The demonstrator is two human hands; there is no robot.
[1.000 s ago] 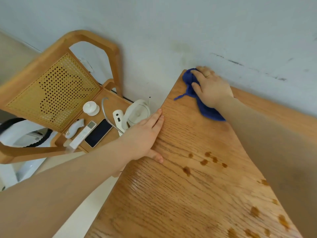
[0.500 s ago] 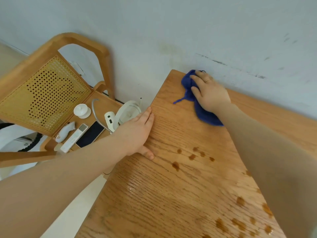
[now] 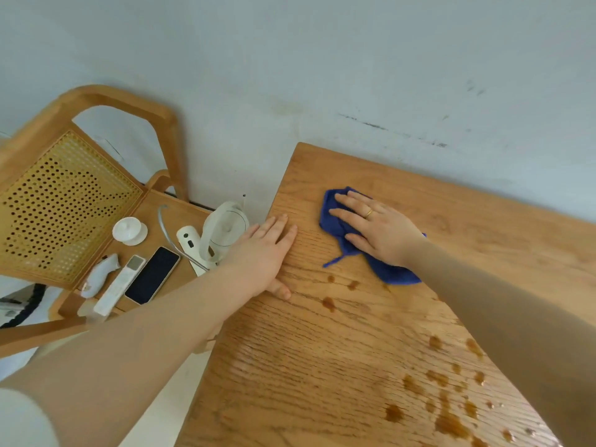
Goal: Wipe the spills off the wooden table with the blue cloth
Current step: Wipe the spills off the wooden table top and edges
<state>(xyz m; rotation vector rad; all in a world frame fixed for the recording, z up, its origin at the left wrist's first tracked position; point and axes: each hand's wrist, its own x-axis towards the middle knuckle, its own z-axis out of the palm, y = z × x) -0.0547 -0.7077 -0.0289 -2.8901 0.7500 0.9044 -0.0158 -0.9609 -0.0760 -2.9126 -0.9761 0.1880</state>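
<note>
My right hand presses flat on the blue cloth, which lies crumpled on the wooden table a little in from its far left corner. Brown spill drops sit just in front of the cloth. A bigger scatter of brown spills lies nearer to me on the right, partly hidden by my right forearm. At the table's left edge my left hand rests flat, fingers together, holding nothing.
A wooden chair with a cane back stands left of the table. On its seat lie a white kettle, a small white lid, a phone, a remote and a thermometer-like device. A pale wall runs behind.
My right hand has drawn the blue cloth from the far corner toward me, closer to the brown drops. The left hand stays put on the table's edge.
</note>
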